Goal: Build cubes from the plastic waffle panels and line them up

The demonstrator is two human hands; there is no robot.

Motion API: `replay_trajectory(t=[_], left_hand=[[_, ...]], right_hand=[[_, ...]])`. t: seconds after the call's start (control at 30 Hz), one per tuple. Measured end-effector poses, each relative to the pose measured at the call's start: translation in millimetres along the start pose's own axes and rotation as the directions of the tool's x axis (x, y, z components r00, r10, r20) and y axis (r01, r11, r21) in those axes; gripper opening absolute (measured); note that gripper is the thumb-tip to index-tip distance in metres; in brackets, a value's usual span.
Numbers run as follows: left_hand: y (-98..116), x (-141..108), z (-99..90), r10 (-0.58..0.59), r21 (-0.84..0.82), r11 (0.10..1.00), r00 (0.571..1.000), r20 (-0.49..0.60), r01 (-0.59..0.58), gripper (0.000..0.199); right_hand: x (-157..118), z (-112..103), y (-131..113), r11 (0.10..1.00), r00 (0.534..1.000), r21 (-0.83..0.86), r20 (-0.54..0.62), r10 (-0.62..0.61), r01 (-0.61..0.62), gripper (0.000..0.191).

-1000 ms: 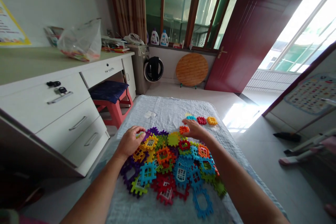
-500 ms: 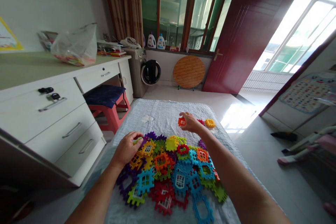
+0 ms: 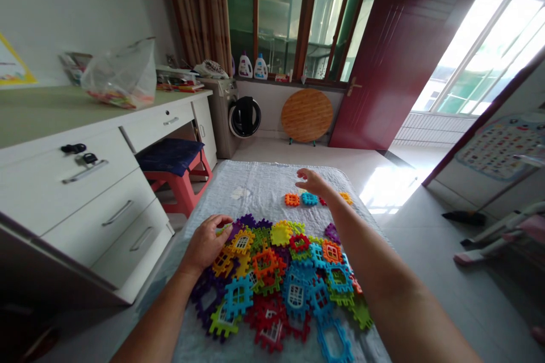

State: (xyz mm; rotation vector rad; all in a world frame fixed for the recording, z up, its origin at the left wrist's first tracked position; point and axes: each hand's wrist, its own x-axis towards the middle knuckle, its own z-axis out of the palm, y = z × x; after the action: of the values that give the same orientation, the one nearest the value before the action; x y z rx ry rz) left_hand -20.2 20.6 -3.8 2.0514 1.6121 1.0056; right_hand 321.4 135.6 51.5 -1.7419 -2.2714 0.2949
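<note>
A heap of colourful plastic interlocking blocks (image 3: 272, 289) with notched edges and window shapes lies on a cloth-covered surface (image 3: 255, 181). At the heap's left edge rests my left hand (image 3: 208, 244), thumb and fingers apart over a purple block (image 3: 234, 231); contact with it is hard to make out. My right hand (image 3: 313, 181) hovers past the heap with fingers apart and nothing in them. Just below it is a row of single blocks: an orange block (image 3: 292, 199), a blue block (image 3: 309, 198), a red one mostly hidden by my forearm, and a yellow-orange block (image 3: 346, 198).
A white desk (image 3: 106, 176) with drawers stands left, a plastic bag (image 3: 123, 76) on top. Beside it are a pink stool (image 3: 174, 164) and a washing machine (image 3: 225, 119). A round wooden board (image 3: 306, 115) leans by the dark red door (image 3: 395, 57).
My right hand has let go of the orange block, which now lies left of the blue one, and has lifted away slightly up and right. My left hand stays in place.
</note>
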Motion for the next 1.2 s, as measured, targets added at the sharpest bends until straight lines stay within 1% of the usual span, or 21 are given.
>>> replay_trajectory(t=[0.03, 0.1, 0.17, 0.23, 0.27, 0.37, 0.43, 0.63, 0.73, 0.83, 0.9, 0.93, 0.97, 1.0, 1.03, 1.07, 1.13, 1.17, 1.2], left_hand=[[0.6, 0.0, 0.0, 0.001, 0.0, 1.0, 1.0, -0.005, -0.001, 0.022], [1.5, -0.1, 0.2, 0.005, 0.003, 1.0, 1.0, -0.014, -0.005, 0.022], [2.0, -0.2, 0.4, 0.009, 0.003, 1.0, 1.0, -0.011, -0.009, 0.022], [2.2, -0.2, 0.6, 0.011, -0.001, 1.0, 1.0, -0.004, -0.011, 0.022], [2.3, -0.3, 0.7, 0.011, -0.004, 1.0, 1.0, -0.004, -0.011, 0.021], [2.1, -0.5, 1.2, 0.007, -0.011, 1.0, 1.0, -0.004, -0.007, 0.021], [1.8, -0.8, 1.7, 0.004, -0.015, 1.0, 1.0, 0.002, -0.004, 0.021], [2.1, -1.5, 1.4, -0.002, -0.016, 1.0, 1.0, 0.022, 0.002, 0.021], [2.9, -1.1, 0.1, 0.021, 0.011, 1.0, 1.0, 0.021, -0.021, 0.02], [3.3, -0.2, -1.3, 0.034, 0.051, 0.998, 0.999, 0.015, -0.034, 0.02], [3.6, 0.4, -1.9, 0.025, 0.069, 0.997, 0.999, 0.028, -0.027, 0.023], [3.8, 0.7, -2.1, 0.017, 0.074, 0.997, 0.999, 0.039, -0.019, 0.025], [4.2, 0.8, -2.3, 0.007, 0.075, 0.997, 0.999, 0.052, -0.011, 0.028], [4.7, 0.8, -2.5, -0.002, 0.073, 0.997, 0.998, 0.064, -0.003, 0.029], [5.4, 0.8, -2.7, -0.011, 0.069, 0.998, 0.997, 0.076, 0.005, 0.03], [6.1, 0.7, -3.1, -0.02, 0.064, 0.998, 0.996, 0.084, 0.015, 0.031], [7.4, 0.6, -4.2, -0.042, 0.042, 0.998, 0.995, 0.095, 0.039, 0.031], [8.0, 0.6, -5.0, -0.056, 0.026, 0.998, 0.994, 0.099, 0.053, 0.032], [8.3, 0.7, -5.9, -0.068, 0.007, 0.998, 0.992, 0.103, 0.068, 0.032]], right_hand=[[-0.3, -3.4, 0.6, 1.0, 1.0, -0.001, -0.003, 0.002, -0.002, 0.043], [-2.1, -2.7, -1.6, 1.0, 0.999, -0.015, 0.032, -0.005, 0.006, 0.045], [-4.7, 6.6, -7.2, 0.999, 0.996, -0.041, 0.089, -0.013, 0.017, 0.053], [-6.9, 18.8, -13.4, 0.994, 0.989, -0.108, 0.145, -0.005, 0.021, 0.062], [-7.5, 24.0, -16.0, 0.989, 0.986, -0.145, 0.168, 0.001, 0.023, 0.063], [-7.3, 32.0, -20.3, 0.977, 0.979, -0.211, 0.204, 0.013, 0.031, 0.057], [-6.1, 31.7, -21.2, 0.977, 0.98, -0.211, 0.2, 0.011, 0.033, 0.053], [-4.8, 30.8, -21.7, 0.972, 0.977, -0.232, 0.211, 0.019, 0.031, 0.053], [-8.1, 28.9, -22.8, 0.973, 0.979, -0.232, 0.204, 0.027, 0.021, 0.06], [-17.8, 21.7, -34.9, 0.983, 0.993, -0.182, 0.121, -0.003, 0.025, 0.066], [-29.4, 17.5, -54.0, 0.99, 0.992, -0.098, 0.086, -0.091, 0.099, 0.062], [-36.6, 16.8, -66.8, 0.983, 0.98, -0.035, 0.093, -0.177, 0.181, 0.058], [-44.6, 17.4, -81.2, 0.958, 0.951, 0.029, 0.12, -0.285, 0.284, 0.053], [-52.8, 19.3, -96.3, 0.919, 0.908, 0.076, 0.146, -0.393, 0.386, 0.049], [-60.8, 22.2, -111.4, 0.88, 0.867, 0.104, 0.152, -0.475, 0.463, 0.048], [-68.3, 25.9, -125.6, 0.849, 0.835, 0.116, 0.153, -0.528, 0.516, 0.05], [-80.0, 34.2, -148.6, 0.806, 0.791, 0.102, 0.156, -0.592, 0.583, 0.055], [-84.0, 38.2, -156.7, 0.796, 0.779, 0.073, 0.17, -0.603, 0.601, 0.054], [-86.7, 41.7, -162.4, 0.793, 0.776, 0.037, 0.184, -0.603, 0.608, 0.049]])
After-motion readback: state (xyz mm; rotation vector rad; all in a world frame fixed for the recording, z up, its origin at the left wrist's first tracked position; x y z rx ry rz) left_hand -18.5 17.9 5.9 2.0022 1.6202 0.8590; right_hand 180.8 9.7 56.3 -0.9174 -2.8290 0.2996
